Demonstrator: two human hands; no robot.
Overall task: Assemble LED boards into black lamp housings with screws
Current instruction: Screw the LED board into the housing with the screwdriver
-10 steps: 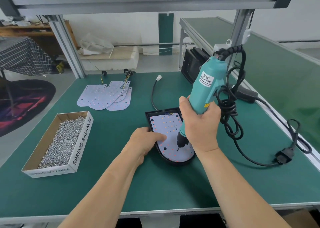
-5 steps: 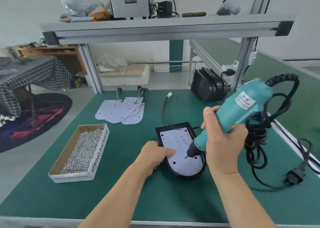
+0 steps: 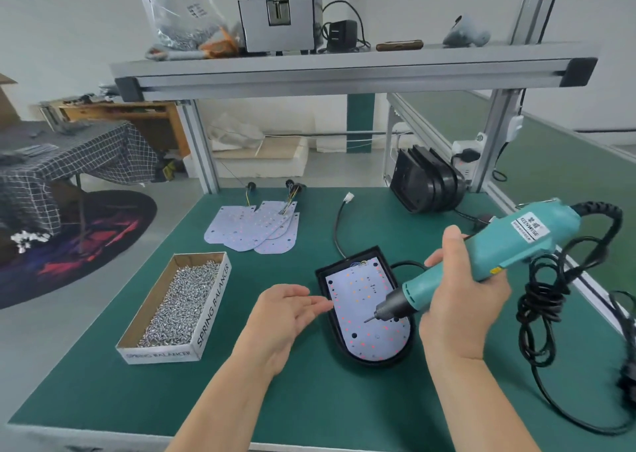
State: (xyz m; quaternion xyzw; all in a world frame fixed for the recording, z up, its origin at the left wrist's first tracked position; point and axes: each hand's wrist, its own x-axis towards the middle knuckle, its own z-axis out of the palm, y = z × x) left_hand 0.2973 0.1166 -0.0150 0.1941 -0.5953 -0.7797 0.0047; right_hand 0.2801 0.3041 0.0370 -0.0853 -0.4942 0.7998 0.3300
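One LED board (image 3: 368,314) is lying in the black lamp housing (image 3: 322,274), mid-surface
The right hand (image 3: 461,300) is curling its fingers round the screwdriver (image 3: 516,241), the left hand (image 3: 282,314) is lying straight-fingered by the rim; worth bracing the housing and standing the tilted bit upright before driving

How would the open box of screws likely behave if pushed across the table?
The box is probably heavy for its size, since screws cover its whole floor. It sits low and flat, so it should slide rather than tip. A quick shove might spill screws, as the top is open.
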